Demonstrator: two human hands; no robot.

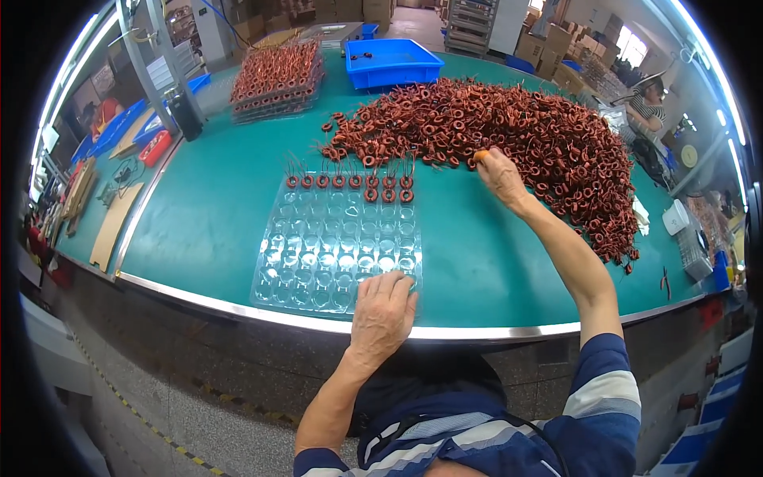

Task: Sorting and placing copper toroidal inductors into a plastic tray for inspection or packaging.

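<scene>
My left hand (pixel 383 312) lies with its fingers stretched out on the near right corner of a clear plastic blister tray (pixel 274 262). Along the tray's far edge sits a row of copper-red wire-wound ring coils (pixel 338 182), their leads pointing away from me. A few more fill the second row at the right. My right hand (pixel 502 178) reaches to the front edge of a big pile of loose ring coils (pixel 509 119). Its fingers are curled together, one tip in an orange finger cover (pixel 480 156). What they pinch, if anything, is hidden.
A blue bin (pixel 394 73) stands behind the pile, holding a few dark pieces. Stacked trays full of coils (pixel 278 75) are at the back left. Pliers (pixel 665 282) lie near the right edge of the green table (pixel 191 215). Another person (pixel 648 107) sits at far right.
</scene>
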